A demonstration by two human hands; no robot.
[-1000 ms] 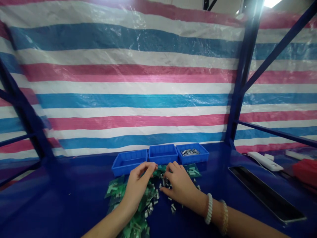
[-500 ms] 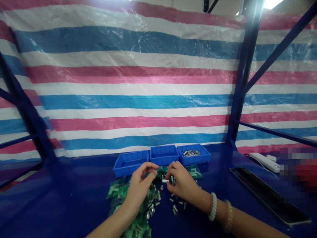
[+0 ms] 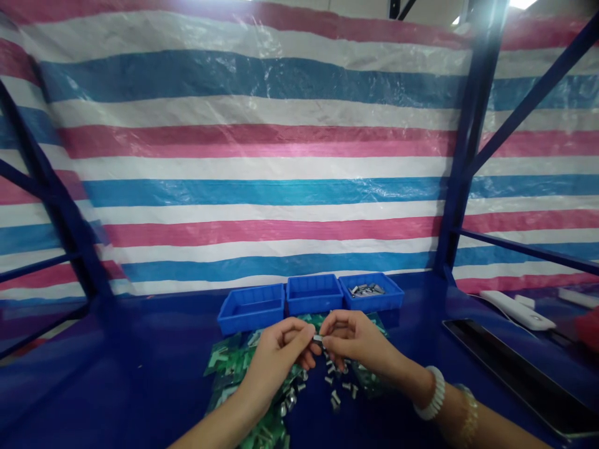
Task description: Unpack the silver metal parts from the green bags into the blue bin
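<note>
A small whitish piece (image 3: 317, 338), too small to name more exactly, sits between the fingertips of both hands. My left hand (image 3: 282, 352) pinches at its left end, thumb against forefinger. From the other side, my right hand (image 3: 358, 342) is closed on it with thumb and fingers, a white coiled band on that wrist. Below the hands, loose silver screw-like metal parts (image 3: 336, 397) are scattered on the dark blue table (image 3: 178, 368). Green-tinted plastic bags (image 3: 229, 355) with pale pieces in them lie under and beside my left forearm, partly hidden by it.
Three blue trays stand in a row behind the hands; the right tray (image 3: 399, 300) holds silver metal pieces (image 3: 367, 290). A dark tablet-like slab (image 3: 519, 374) and a white power strip (image 3: 517, 310) lie at right. Blue frame posts (image 3: 461, 174) and a striped sheet (image 3: 281, 187) enclose the table.
My hands have come together. The whitish piece, earlier in my right hand alone, is now between the fingertips of both. The view has shifted slightly.
</note>
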